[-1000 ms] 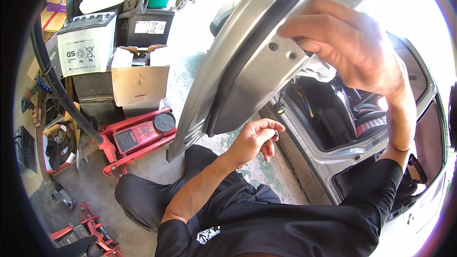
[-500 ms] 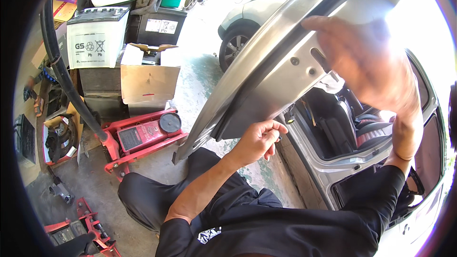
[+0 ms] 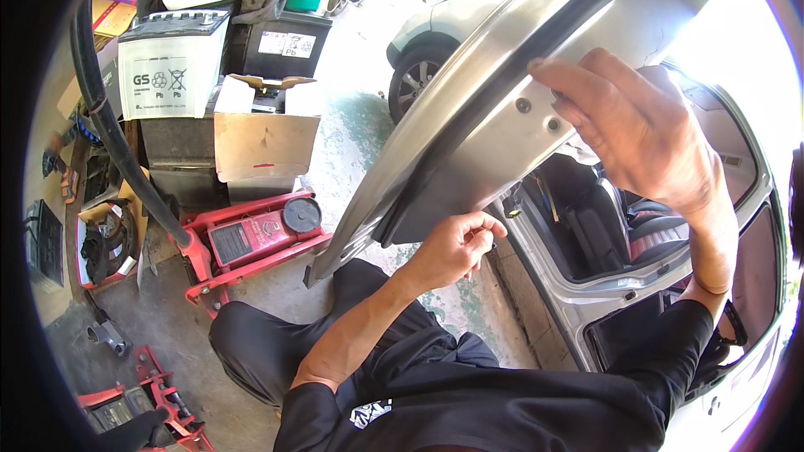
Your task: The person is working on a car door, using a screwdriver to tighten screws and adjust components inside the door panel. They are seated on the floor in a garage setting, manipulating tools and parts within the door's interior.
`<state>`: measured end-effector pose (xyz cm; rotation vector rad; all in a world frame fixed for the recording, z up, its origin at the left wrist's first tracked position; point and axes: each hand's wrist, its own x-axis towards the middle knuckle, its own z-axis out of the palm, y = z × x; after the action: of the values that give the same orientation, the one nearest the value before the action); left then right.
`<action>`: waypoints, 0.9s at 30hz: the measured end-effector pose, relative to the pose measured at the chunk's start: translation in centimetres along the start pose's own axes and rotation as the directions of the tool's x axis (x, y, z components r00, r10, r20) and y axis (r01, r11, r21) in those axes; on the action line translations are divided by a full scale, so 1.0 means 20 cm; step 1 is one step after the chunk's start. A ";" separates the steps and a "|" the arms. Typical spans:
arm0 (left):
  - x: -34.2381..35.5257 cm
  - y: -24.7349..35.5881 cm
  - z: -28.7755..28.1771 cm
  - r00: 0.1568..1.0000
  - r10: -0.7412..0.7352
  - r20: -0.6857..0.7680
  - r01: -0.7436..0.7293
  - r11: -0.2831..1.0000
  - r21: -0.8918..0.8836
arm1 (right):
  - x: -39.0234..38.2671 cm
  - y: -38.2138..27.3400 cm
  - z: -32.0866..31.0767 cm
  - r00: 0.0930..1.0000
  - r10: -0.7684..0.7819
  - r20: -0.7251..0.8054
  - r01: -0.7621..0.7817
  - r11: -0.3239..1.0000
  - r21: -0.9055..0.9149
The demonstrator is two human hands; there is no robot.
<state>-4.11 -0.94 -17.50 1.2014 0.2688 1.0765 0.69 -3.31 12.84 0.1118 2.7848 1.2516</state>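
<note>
My right hand (image 3: 641, 130) reaches across the inner end of a silver car door (image 3: 494, 146). Its fingers are bent but apart, with one fingertip at the black rubber seal (image 3: 456, 130) along the door edge. They cover part of the door's end face, just above two round bolts (image 3: 538, 115). Below the door's lower corner is my left hand (image 3: 456, 253), closed with thumb and forefinger together. Whatever is in it, if anything, is too small or hidden to name.
Beyond the door lies the open car doorway with a dark seat (image 3: 599, 218). To the left sit a red floor jack (image 3: 251, 238), an open cardboard box (image 3: 265, 146) and a white car battery (image 3: 167, 75). Another red jack (image 3: 167, 406) is at lower left. A parked car's wheel (image 3: 419, 75) shows behind.
My right hand has shifted slightly and its fingers have bent, now covering the slot in the door end that showed before. My left hand is almost unmoved.
</note>
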 end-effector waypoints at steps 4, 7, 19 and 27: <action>0.01 -0.01 0.01 1.000 0.003 0.006 -0.003 1.000 -0.008 | 0.01 0.01 0.02 0.997 -0.077 -0.006 0.072 0.948 -0.311; 0.00 -0.01 0.01 1.000 0.006 -0.009 -0.006 1.000 -0.006 | 0.06 -0.02 -0.01 0.997 0.053 0.063 -0.044 0.990 -0.130; 0.03 -0.06 0.02 0.997 0.074 0.035 -0.077 0.994 0.078 | 0.07 0.05 -0.19 0.824 0.390 0.412 -0.567 0.579 0.586; 0.02 -0.04 -0.01 0.999 0.045 -0.015 -0.044 0.997 0.062 | 0.04 0.08 -0.07 0.934 0.109 0.340 -0.206 0.942 0.265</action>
<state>-3.72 -0.54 -18.10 1.2596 0.2907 1.1242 -0.22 -3.22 14.96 0.5236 2.6882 0.7438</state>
